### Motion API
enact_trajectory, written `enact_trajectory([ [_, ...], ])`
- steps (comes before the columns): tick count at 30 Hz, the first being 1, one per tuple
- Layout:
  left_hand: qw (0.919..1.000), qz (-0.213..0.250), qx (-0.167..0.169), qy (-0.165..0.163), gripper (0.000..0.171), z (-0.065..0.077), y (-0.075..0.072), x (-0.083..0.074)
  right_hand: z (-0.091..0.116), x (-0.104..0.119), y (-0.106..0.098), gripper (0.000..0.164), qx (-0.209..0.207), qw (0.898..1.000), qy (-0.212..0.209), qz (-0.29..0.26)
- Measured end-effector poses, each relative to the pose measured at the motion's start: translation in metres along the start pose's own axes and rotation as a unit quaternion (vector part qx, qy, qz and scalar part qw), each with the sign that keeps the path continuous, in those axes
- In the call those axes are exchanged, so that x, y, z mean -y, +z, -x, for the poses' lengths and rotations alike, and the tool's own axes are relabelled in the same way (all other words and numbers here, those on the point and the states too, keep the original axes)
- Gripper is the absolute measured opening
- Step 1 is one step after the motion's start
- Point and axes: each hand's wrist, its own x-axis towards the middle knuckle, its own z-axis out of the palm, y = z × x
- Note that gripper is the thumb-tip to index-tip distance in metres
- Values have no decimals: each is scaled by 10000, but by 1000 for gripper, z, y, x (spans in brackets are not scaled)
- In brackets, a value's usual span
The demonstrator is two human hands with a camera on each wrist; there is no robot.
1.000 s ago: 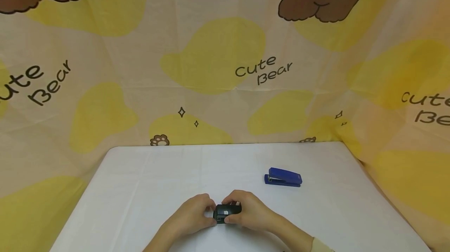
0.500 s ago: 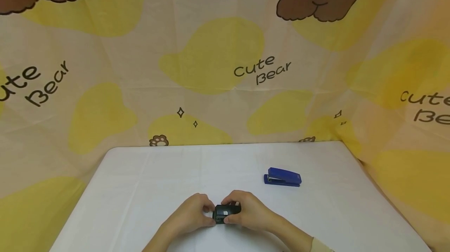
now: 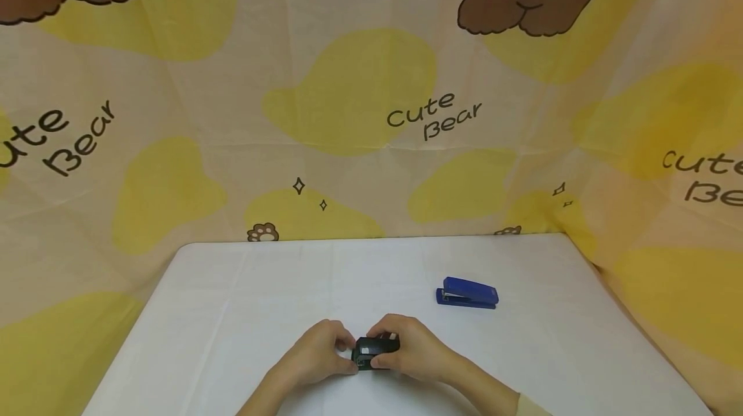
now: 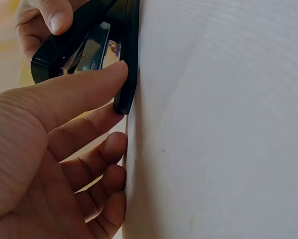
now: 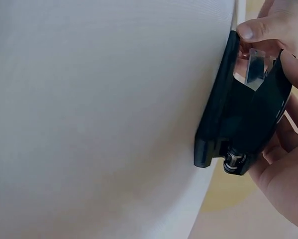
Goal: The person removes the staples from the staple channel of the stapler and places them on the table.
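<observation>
A black stapler [image 3: 376, 346] stands on the white table between both hands. My left hand [image 3: 316, 353] pinches the front end of its base [image 4: 131, 55] between thumb and index finger; the other fingers curl loosely against the tabletop. From the other side, my right hand [image 3: 415, 348] grips the stapler's upper arm [image 5: 270, 107], thumb on the near side and fingers on the far side. In the left wrist view the upper arm is raised off the base, with the metal staple magazine [image 4: 95, 47] between them. A metal spring [image 5: 233, 158] shows at the hinge end.
A blue stapler [image 3: 470, 291] lies farther back to the right on the white table [image 3: 278, 280], its front end pointing left. Behind and beside the table hangs a yellow and beige cloth [image 3: 348, 93] with bear prints and lettering.
Both hands keep their hold on the black stapler in almost the same place. The light patch on its upper arm has shifted slightly to the left.
</observation>
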Motion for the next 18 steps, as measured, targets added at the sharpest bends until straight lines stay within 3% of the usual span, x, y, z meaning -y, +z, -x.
enact_trajectory([
  [18,9998,-136,-144,66,26,3,4,-1,20,-10,-14,32,-548,9959,-692,-182],
])
